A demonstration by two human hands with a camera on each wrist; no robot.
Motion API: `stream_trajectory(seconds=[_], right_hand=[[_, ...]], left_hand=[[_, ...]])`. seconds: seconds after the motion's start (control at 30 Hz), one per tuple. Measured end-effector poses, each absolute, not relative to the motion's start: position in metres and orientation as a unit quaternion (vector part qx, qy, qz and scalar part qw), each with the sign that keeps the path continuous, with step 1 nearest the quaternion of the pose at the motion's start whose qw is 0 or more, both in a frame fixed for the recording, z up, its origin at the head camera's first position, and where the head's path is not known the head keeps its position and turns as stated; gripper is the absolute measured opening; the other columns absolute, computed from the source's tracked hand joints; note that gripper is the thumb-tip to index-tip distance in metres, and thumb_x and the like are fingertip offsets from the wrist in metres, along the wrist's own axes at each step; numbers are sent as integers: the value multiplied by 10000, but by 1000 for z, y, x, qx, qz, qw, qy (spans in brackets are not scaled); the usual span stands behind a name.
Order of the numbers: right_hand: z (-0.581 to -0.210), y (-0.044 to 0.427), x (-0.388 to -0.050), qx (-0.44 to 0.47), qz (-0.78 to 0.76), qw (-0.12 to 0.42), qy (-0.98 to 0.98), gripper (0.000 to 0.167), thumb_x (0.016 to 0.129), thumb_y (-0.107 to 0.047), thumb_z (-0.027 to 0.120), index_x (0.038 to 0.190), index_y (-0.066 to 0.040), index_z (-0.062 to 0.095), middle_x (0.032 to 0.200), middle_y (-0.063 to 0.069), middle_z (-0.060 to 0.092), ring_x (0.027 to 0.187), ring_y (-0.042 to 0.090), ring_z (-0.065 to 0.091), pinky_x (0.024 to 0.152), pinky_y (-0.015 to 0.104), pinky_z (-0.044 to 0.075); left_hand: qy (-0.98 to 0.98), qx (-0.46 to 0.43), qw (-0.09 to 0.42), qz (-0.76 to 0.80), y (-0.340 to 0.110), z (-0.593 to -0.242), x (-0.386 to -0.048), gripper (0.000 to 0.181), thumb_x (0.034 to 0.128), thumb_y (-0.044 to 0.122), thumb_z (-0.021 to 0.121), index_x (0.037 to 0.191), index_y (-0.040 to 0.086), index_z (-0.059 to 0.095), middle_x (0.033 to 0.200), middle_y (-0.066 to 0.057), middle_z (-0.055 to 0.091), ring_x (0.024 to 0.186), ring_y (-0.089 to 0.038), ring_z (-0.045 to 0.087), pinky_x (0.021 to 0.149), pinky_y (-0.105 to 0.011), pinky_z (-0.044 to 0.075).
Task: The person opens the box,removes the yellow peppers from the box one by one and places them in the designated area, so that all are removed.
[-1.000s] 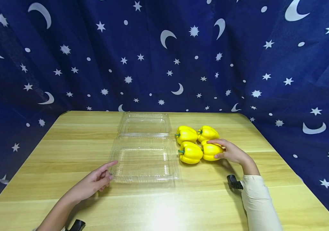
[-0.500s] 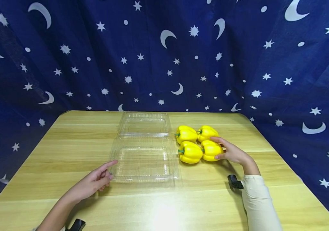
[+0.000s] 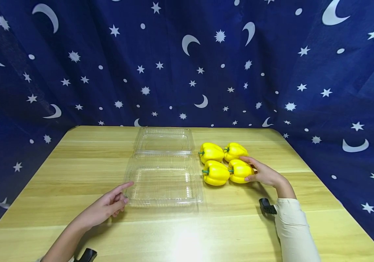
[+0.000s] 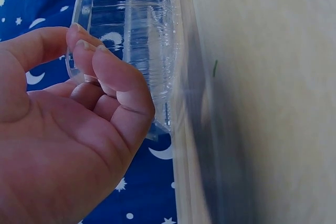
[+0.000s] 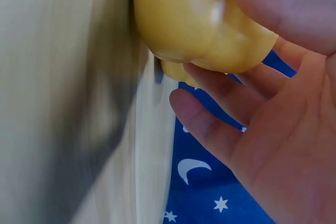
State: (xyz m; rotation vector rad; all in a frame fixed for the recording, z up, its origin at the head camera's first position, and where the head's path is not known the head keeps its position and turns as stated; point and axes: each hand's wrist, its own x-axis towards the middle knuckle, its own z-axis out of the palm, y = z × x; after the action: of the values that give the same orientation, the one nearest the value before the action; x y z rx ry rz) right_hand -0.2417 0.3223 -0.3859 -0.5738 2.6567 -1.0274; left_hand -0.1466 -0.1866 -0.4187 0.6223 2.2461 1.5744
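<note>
A yellow bell pepper (image 3: 240, 171), nearest me in the right column of its group, is held by my right hand (image 3: 265, 173). In the right wrist view my thumb and fingers lie round this pepper (image 5: 184, 14), with one finger off it. An unfolded clear plastic clamshell box (image 3: 164, 202) lies left of the peppers. My left hand (image 3: 103, 207) is at the left rim of its near half, index finger stretched out and the other fingers curled. In the left wrist view the curled fingers (image 4: 121, 85) are beside the box's edge; contact is hard to see.
Three more yellow peppers stand close to the held one: one beside it (image 3: 216, 173), one at back left (image 3: 211, 152), one at back right (image 3: 235, 151). The box's lid half (image 3: 165, 142) lies flat behind. A starry blue curtain (image 3: 173, 72) hangs behind the wooden table (image 3: 232, 225).
My right index finger has shifted from the top of the held pepper toward its far right side. The left hand, the box and the other peppers look unmoved.
</note>
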Motion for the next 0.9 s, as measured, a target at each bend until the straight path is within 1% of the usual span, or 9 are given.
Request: stream_trajectory(seconds=[0.23,0.67,0.9], right_hand=[[-386,323,-241,-199,-354,122,905,733,784,-37,661,1389,40,255,1399,303,254,1217,469,326,977,588,299],[-388,326,-241,-197,-366,130,900,770,797,-75,660,1413,23,211,1430,299,198,1249,497,274,984,626,255],[-389,329,-242,-198,-355,119,906,758,797,-92,663,1413,16,234,1426,296,231,1281,469,252,1001,618,237]], left_hand=[[785,217,165,557,-186,-419,-146,590,955,155,451,1436,-15,154,787,-43,424,622,-46,436,521,-250,432],[787,219,162,554,-186,-419,-146,579,955,133,445,1435,-18,157,774,-36,426,613,-45,435,518,-247,432],[789,216,164,552,-186,-418,-146,582,956,139,444,1436,-15,154,779,-38,424,618,-56,438,524,-250,432]])
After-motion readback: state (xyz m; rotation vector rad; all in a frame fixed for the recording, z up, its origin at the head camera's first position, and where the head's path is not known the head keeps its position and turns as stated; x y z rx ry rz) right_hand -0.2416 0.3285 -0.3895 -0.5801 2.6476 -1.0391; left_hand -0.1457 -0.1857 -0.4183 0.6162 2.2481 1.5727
